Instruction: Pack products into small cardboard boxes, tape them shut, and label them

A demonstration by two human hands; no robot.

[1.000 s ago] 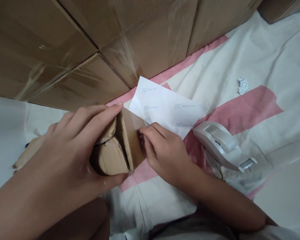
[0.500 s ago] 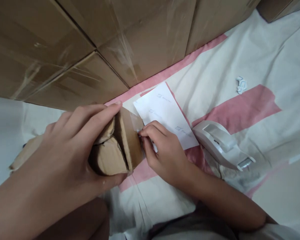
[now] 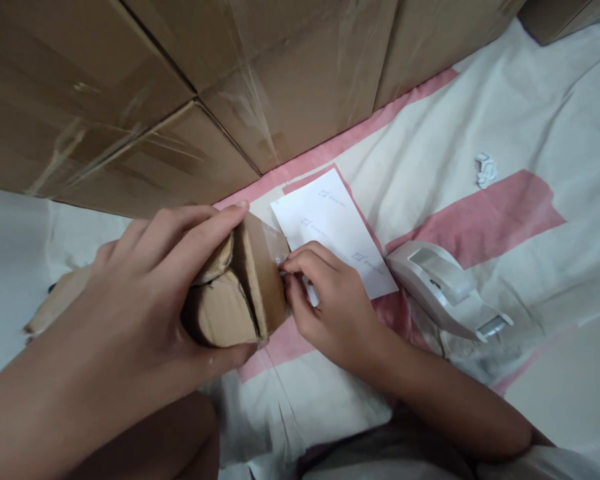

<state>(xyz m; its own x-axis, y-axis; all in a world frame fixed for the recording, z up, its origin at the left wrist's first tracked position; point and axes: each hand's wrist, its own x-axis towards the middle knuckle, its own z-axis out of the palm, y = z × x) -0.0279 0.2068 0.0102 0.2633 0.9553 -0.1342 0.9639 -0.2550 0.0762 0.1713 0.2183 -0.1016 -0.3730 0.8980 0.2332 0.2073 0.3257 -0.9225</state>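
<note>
- While your left hand (image 3: pixel 145 287) is clamped around the small cardboard box (image 3: pixel 267 280), the thumb and fingers of your right hand (image 3: pixel 333 300) come together against its right face; you cannot tell what they pinch.
- Your box sits over the left part of the cloth (image 3: pixel 530 100); whether its underside touches is hidden. Its open end faces you, with flaps (image 3: pixel 225 310) folded inward.
- Watch your left knuckles: large cartons (image 3: pixel 300 100) wall off the cloth's far edge, just beyond them.
- Past your right knuckles lies printed paper (image 3: pixel 330 213), one corner near the cloth's far edge and another just beside the tape dispenser (image 3: pixel 445 287).
- That dispenser limits your right forearm's swing toward the cloth's right side; your widest stretch runs beyond it, where a paper scrap (image 3: pixel 486 170) lies.
- You have wrinkled white cloth with pink patches under these things, and your leg (image 3: pixel 165 440) fills the near left.
- Another carton (image 3: pixel 555 20) stands toward the far right; clear tape (image 3: pixel 253 93) shines on the stacked ones.
</note>
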